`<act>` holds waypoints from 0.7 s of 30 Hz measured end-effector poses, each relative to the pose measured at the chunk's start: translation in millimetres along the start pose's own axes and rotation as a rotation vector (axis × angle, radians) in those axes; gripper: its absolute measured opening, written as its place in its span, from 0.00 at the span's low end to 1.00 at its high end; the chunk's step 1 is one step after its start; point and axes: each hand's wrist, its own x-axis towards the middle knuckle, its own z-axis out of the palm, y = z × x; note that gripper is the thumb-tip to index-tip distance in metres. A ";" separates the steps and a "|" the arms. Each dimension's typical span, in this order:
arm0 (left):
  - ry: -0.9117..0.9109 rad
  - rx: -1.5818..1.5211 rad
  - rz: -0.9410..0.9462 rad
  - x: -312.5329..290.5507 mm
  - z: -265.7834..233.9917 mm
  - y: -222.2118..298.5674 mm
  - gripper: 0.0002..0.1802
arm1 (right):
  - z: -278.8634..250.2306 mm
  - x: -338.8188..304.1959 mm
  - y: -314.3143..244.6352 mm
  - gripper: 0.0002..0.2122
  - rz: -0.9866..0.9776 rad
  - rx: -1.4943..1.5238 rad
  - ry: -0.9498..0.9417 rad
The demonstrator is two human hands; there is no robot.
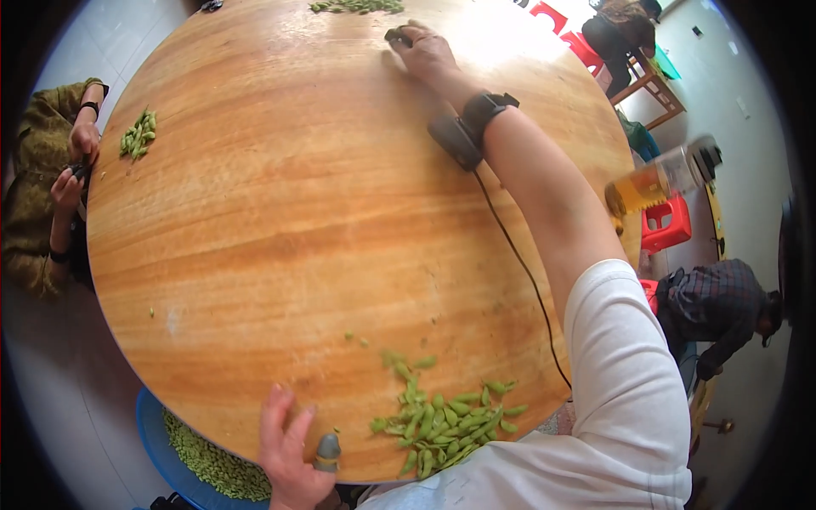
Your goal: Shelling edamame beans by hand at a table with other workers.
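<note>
My right arm stretches across the round wooden table (280,212), and my right hand (425,55) is near its far side, palm down. A dark piece (397,36), seemingly a thumb cover, shows at its left; the fingers look extended, small in view. My left hand (289,455) is at the near edge with fingers apart, holding nothing. A grey cover (327,452) with a band sits on its thumb. To the right of that hand lies a heap of green soybean pods (450,425). Below the edge, a blue basin (153,433) contains shelled green beans (212,463).
A wristband device (459,140) trails a black cable (527,263) down my right arm. More pods lie at the far edge (357,6) and left (138,134), near another person's hands (76,161). A bottle of amber drink (654,183) stands right, near red stools (667,225).
</note>
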 end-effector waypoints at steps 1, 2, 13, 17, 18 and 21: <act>-0.012 0.019 -0.014 2.3 -0.5 5.8 0.19 | 14.7 14.1 7.7 0.18 0.000 -0.103 0.026; -0.013 0.012 -0.019 5.4 0.6 6.2 0.18 | 27.0 29.9 14.4 0.18 -0.003 -0.208 0.056; 0.020 0.059 -0.073 9.4 -0.2 9.4 0.10 | 70.7 99.6 -15.7 0.15 0.058 -0.118 0.043; 0.038 0.070 -0.083 10.7 2.3 7.4 0.09 | 72.4 121.6 0.3 0.16 0.026 -0.021 -0.216; 0.036 0.075 -0.079 11.0 1.7 7.0 0.09 | 82.0 107.7 -2.3 0.12 -0.223 -0.211 0.136; 0.047 0.062 -0.066 11.5 3.6 3.6 0.10 | 65.1 101.8 -4.8 0.19 0.056 -0.147 -0.279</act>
